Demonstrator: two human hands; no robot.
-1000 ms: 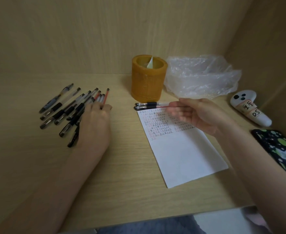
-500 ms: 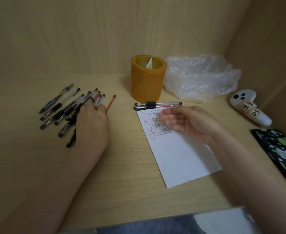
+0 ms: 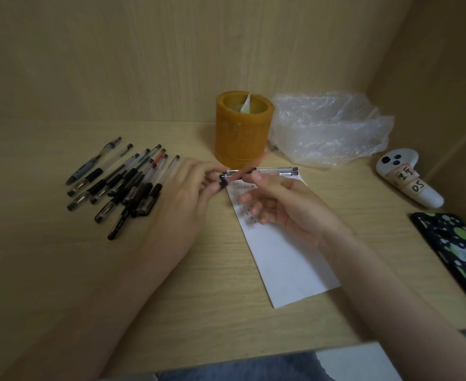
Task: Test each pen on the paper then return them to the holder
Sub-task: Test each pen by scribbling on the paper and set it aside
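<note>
Step in hand, as judged: passing an untested pen from one hand to the other for writing.

The left hand [image 3: 188, 188] hovers above the middle of the tabletop [image 3: 61, 270]. Its grip is closed to a fingertip pinch on the near end of a red pen [image 3: 254, 164]. The pen is motion-blurred, so the writing end cannot be identified.

The right hand [image 3: 284, 207] is just beside it, over the top of the paper [image 3: 289, 259]. Its grip is loose, fingers half curled, thumb raised. It appears to hold nothing; contact with the pen cannot be confirmed.

Governing relation: the pen's long axis runs from the left fingertips away and to the right, toward the foot of the holder [image 3: 244, 130], crossing just beyond the right thumb. The right hand is nearer the free shaft.

Two pens [image 3: 267, 171] lie side by side along the paper's far edge, parallel to the rear edge of the tabletop. The pen pile [image 3: 122, 182] lies toward the left edge, its pens slanting toward the rear right. The holder stands at the middle of the rear edge and seems to contain no pens yet.
</note>
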